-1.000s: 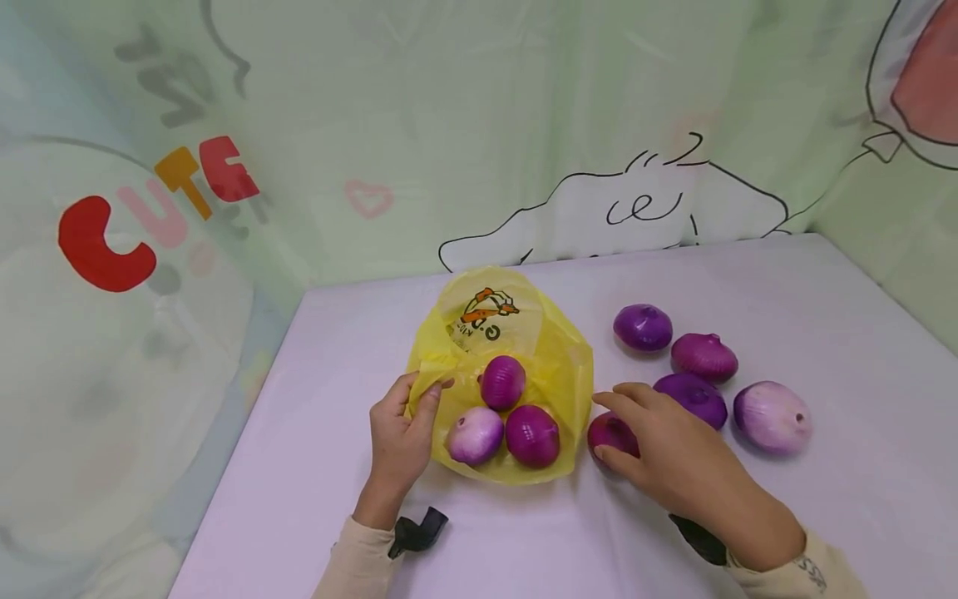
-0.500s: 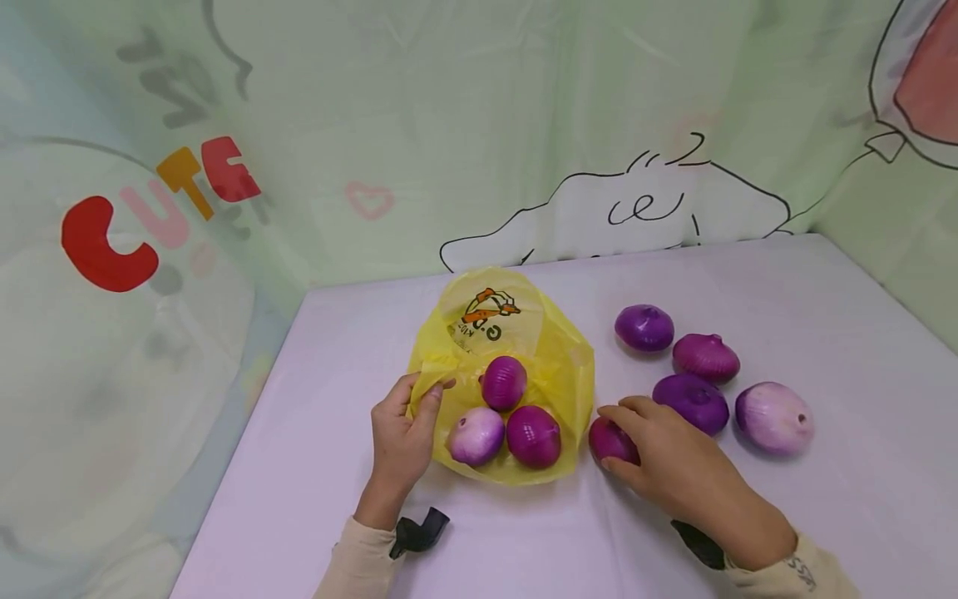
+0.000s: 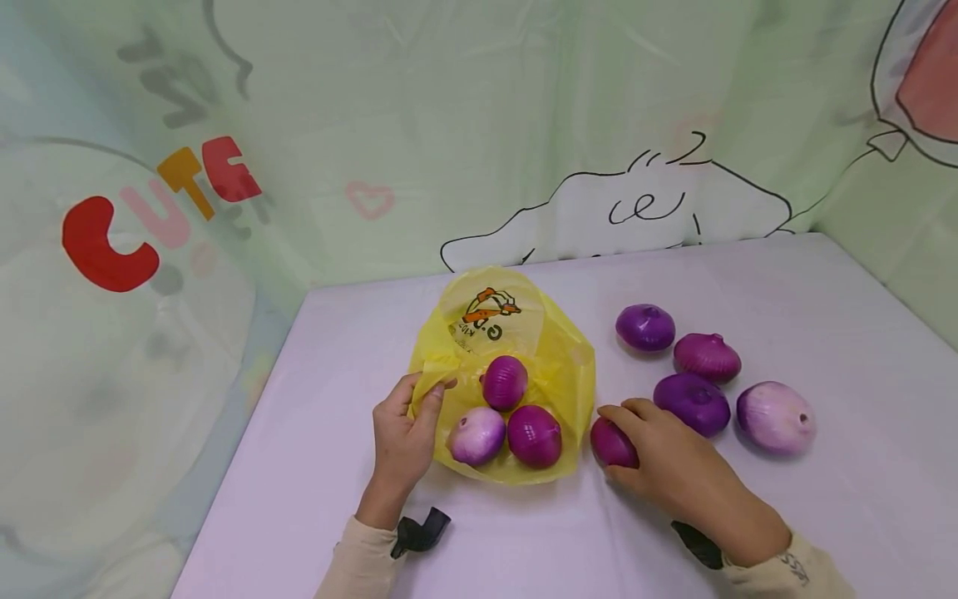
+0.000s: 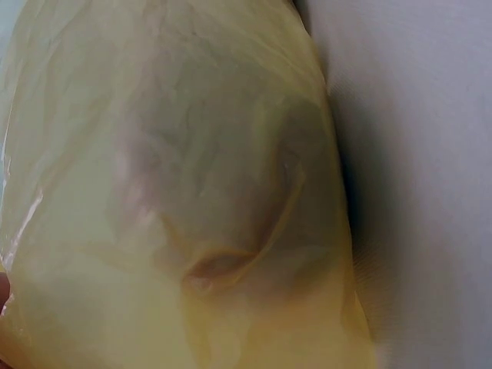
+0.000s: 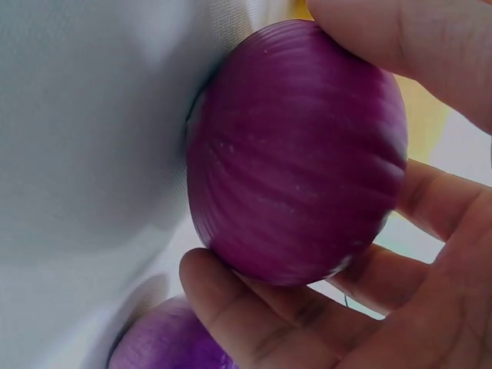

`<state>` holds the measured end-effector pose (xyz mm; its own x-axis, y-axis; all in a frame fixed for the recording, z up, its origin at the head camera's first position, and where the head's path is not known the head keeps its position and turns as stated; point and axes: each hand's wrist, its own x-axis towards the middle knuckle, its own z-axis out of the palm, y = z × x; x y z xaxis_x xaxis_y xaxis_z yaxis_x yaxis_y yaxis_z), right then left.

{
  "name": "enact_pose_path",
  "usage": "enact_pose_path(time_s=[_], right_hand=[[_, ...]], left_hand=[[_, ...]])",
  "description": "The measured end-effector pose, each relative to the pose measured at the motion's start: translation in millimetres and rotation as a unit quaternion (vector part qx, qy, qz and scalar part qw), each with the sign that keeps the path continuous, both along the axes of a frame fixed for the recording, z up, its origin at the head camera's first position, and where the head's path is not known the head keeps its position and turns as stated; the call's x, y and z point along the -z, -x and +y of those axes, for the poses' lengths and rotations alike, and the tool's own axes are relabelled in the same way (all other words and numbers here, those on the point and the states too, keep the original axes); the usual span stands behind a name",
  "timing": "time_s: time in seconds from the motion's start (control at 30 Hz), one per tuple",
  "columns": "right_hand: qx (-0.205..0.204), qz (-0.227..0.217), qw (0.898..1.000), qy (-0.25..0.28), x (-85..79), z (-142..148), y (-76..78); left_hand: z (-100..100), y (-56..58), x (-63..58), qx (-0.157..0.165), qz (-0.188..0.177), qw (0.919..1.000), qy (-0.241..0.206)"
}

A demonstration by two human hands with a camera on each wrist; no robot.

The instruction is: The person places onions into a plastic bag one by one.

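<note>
Plainly, on the pale table (image 3: 299,491), the yellow bag (image 3: 570,366) lies left of the onion, its left edge pinched by the left hand (image 3: 402,431). The nearer right hand (image 3: 669,457) has thumb and fingers clasped round that purple onion (image 3: 614,444), which sits just beside the bag's right edge, between bag and palm.

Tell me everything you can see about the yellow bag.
The yellow plastic bag looks thin, translucent and wrinkled, with an orange-and-black print near its far end, its lettering too unclear to read fully. It lies on the pale table, mouth spread open toward the head camera, with two purple onions and one paler onion inside. The left hand has its left edge in its grip.
</note>
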<state>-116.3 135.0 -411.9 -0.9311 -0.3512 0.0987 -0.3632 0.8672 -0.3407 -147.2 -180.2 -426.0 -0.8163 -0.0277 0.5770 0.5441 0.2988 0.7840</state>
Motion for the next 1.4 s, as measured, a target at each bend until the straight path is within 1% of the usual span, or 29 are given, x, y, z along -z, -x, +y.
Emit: enact_pose_path(time_s=[0.17, 0.3, 0.57, 0.8, 1.17, 1.4], right_hand=[[-0.002, 0.026, 1.000, 0.012, -1.6, 0.5, -2.6], [-0.005, 0.038, 0.999, 0.017, -4.6, 0.8, -3.6], [-0.006, 0.037, 0.999, 0.015, -13.8, -1.3, -6.4], [-0.004, 0.043, 0.999, 0.020, -24.9, -4.6, -8.5], [-0.013, 0.066, 0.997, 0.029, -40.7, -11.1, -9.8], [-0.025, 0.083, 0.995, 0.038, -50.6, -14.4, -9.9]], left_hand=[[-0.1, -0.7, -0.4, 0.001, -0.004, 1.0000, -0.002], [-0.5, -0.4, 0.1, 0.002, -0.002, 1.0000, -0.003], [-0.3, -0.1, -0.5, -0.001, -0.001, 1.0000, 0.000], [-0.3, 0.1, -0.6, -0.003, -0.003, 1.0000, 0.001], [-0.3, -0.5, 0.1, -0.004, -0.002, 1.0000, -0.002], [-0.8, 0.1, -0.6, 0.001, -0.003, 1.0000, -0.006]])
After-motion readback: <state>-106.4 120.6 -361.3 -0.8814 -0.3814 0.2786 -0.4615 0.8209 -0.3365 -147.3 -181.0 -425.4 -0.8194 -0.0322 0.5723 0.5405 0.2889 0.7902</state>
